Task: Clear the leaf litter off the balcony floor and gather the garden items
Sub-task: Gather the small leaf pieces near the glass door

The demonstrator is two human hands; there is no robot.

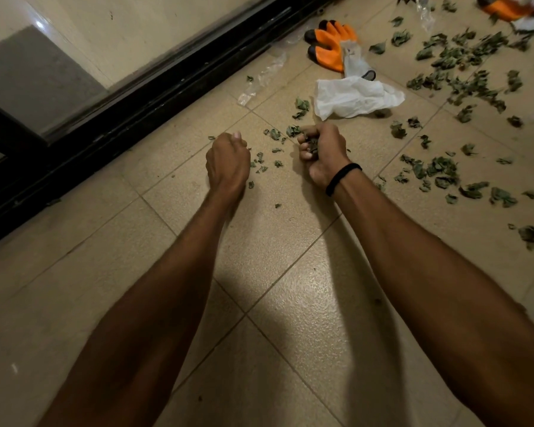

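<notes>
Dry green leaves (463, 61) lie scattered over the beige tiled floor, thickest at the right and far right. My right hand (322, 151) is curled around a clump of leaves (312, 144), with small bits on the tiles just left of it. My left hand (227, 158) hovers low over the floor with its fingers curled under; what it holds, if anything, is hidden. A few leaf scraps (261, 163) lie between the two hands. An orange and grey garden glove (333, 44) lies farther back, and a second orange glove (503, 7) shows at the top right edge.
A crumpled white plastic bag (352, 97) lies just beyond my right hand. Clear plastic wrap (261, 78) sits near the black sliding-door track (154, 97), which runs diagonally along the left. Bare tiles (275, 272) lie under my forearms.
</notes>
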